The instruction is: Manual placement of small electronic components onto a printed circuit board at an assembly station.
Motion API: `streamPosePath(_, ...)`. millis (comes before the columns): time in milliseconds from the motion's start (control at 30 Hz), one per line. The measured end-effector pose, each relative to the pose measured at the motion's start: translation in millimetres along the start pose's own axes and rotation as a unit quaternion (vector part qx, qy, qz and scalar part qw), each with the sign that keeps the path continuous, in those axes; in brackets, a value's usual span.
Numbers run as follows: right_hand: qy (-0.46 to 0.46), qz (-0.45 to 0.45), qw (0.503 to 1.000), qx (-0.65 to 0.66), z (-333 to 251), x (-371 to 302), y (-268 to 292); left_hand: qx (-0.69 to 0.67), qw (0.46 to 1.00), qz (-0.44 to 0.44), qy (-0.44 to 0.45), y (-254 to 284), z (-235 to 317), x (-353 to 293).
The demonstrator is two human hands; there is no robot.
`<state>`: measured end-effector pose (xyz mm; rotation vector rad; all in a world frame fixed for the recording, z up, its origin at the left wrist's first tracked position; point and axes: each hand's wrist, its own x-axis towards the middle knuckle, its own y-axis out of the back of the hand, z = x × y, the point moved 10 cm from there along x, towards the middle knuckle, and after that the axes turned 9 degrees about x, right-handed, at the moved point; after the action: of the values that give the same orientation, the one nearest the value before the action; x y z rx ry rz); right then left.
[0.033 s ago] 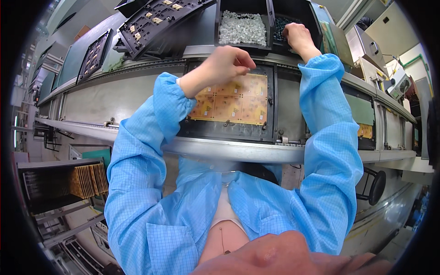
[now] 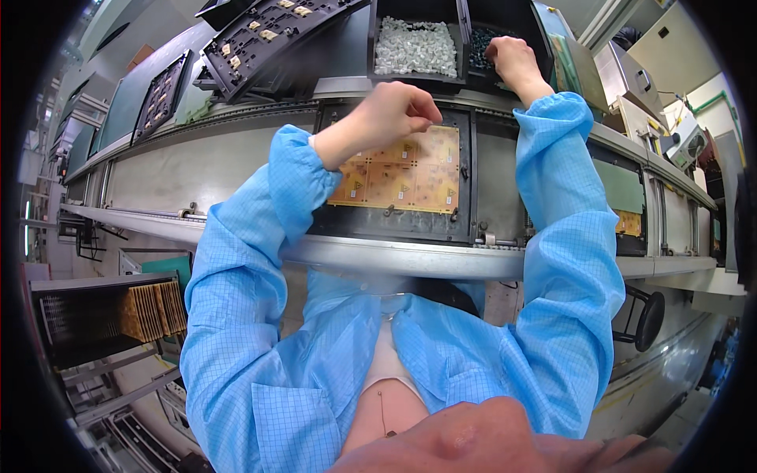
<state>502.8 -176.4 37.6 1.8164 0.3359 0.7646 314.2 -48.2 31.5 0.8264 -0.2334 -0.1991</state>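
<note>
Yellow circuit board (image 2: 410, 177) lies flat in a black carrier frame (image 2: 394, 225) on the conveyor rail (image 2: 378, 256), long axis left-right along the rail. Left hand (image 2: 390, 110) hovers over its top edge, fingers curled in a pinch; what it pinches is too small to tell. Right hand (image 2: 512, 59) reaches into the bin of dark parts (image 2: 479, 43), fingertips hidden, beside the bin of white parts (image 2: 415, 47).

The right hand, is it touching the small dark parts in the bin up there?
Touching. In the head view the right hand reaches into the black bin, fingertips down among the dark parts.
</note>
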Motion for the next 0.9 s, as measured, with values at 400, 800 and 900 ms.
streamPosePath(400, -0.061, 0.082, 0.900, 0.423, 26.1, -113.0, 40.8, 0.154, 0.985, 0.019, -0.078, -70.8, 6.5, 72.7)
streamPosePath(800, -0.151, 0.017, 0.800, 0.580, 29.6, -159.1, -2.9, 0.302, 0.949, -0.010, -0.086, -86.0, 28.2, 83.6)
streamPosePath(900, -0.154, 0.009, 0.784, 0.601, 29.4, -159.4, -6.1, 0.289, 0.955, 0.008, -0.070, -84.0, 25.3, 83.5)
